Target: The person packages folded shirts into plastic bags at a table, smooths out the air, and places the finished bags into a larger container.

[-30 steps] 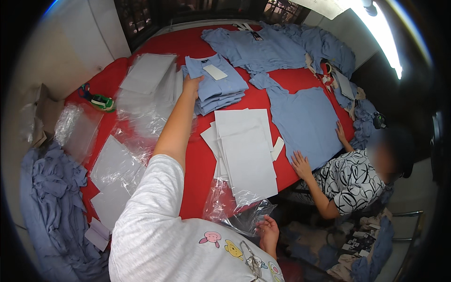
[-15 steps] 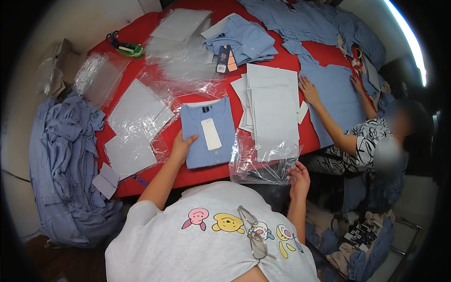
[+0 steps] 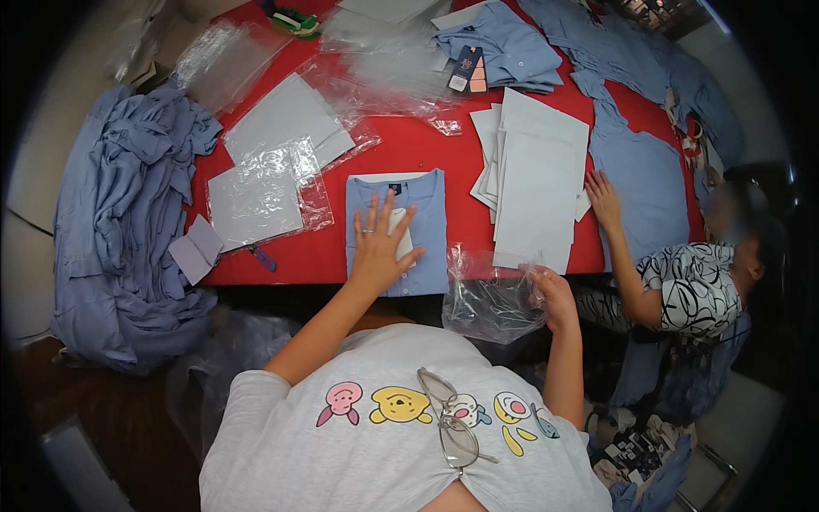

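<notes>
A folded blue shirt (image 3: 429, 230) lies at the table's front edge, with a white tag on its front partly covered. My left hand (image 3: 380, 245) rests flat on it, fingers spread over the tag. At the right, my right hand (image 3: 550, 294) pinches the edge of a clear plastic bag (image 3: 490, 299), which hangs over the table edge. Just behind the bag is a stack of white boards (image 3: 542, 171), the top ones reaching toward my right fingers.
White boards in clear plastic (image 3: 256, 200) lie left. Further back are clear bags (image 3: 375, 77) and a folded blue shirt pile (image 3: 503, 47). Blue garments (image 3: 128, 230) heap at the far left. A co-worker's hand (image 3: 604, 200) touches a spread blue garment (image 3: 640, 188) at right.
My left hand has let go of the shirt's left edge and now lies flat on top. The shirt is down on the table. The view has shifted; the right hand keeps the bag.
</notes>
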`<action>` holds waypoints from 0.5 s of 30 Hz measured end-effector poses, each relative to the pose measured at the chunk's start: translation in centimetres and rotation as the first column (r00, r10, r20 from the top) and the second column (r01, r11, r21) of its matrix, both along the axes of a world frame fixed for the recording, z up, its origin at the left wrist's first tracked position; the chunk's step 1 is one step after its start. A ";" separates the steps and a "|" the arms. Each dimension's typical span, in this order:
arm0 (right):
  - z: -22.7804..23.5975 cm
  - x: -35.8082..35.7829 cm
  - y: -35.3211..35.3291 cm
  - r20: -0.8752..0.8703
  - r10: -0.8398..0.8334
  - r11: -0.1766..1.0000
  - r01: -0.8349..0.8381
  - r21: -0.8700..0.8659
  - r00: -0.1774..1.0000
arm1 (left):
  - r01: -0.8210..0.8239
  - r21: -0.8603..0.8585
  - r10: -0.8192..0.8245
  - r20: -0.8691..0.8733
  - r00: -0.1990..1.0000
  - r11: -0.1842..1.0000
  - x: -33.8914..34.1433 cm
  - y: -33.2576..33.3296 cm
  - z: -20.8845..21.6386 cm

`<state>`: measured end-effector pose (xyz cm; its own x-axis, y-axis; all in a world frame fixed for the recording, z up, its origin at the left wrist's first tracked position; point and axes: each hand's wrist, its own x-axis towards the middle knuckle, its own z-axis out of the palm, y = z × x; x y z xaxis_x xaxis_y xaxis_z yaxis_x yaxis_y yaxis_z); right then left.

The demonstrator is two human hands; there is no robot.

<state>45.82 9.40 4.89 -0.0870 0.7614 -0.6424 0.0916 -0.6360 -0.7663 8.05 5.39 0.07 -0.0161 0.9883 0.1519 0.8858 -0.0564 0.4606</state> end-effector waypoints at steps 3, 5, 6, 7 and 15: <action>0.0 0.5 -1.1 -0.225 -0.026 0.986 0.061 0.152 0.974 | 0.140 -0.094 -0.148 -0.081 0.986 0.986 1.3 0.6 -3.3; 0.9 0.1 -2.2 -0.422 -0.045 0.963 0.152 0.224 0.905 | 0.165 -0.116 -0.174 -0.075 0.982 0.980 1.4 0.9 -4.5; 2.4 -1.4 -2.6 -0.508 -0.062 0.949 0.208 0.236 0.859 | 0.166 -0.102 -0.173 -0.058 0.983 0.981 1.5 1.1 -4.7; 3.4 -2.6 -3.1 -0.592 -0.077 0.934 0.266 0.238 0.802 | 0.168 -0.094 -0.172 -0.044 0.984 0.981 1.6 0.9 -4.9; 3.8 -12.3 -3.3 -0.927 0.020 0.920 0.357 0.164 0.373 | 0.593 -0.240 0.270 0.962 0.040 0.769 -2.2 4.0 2.6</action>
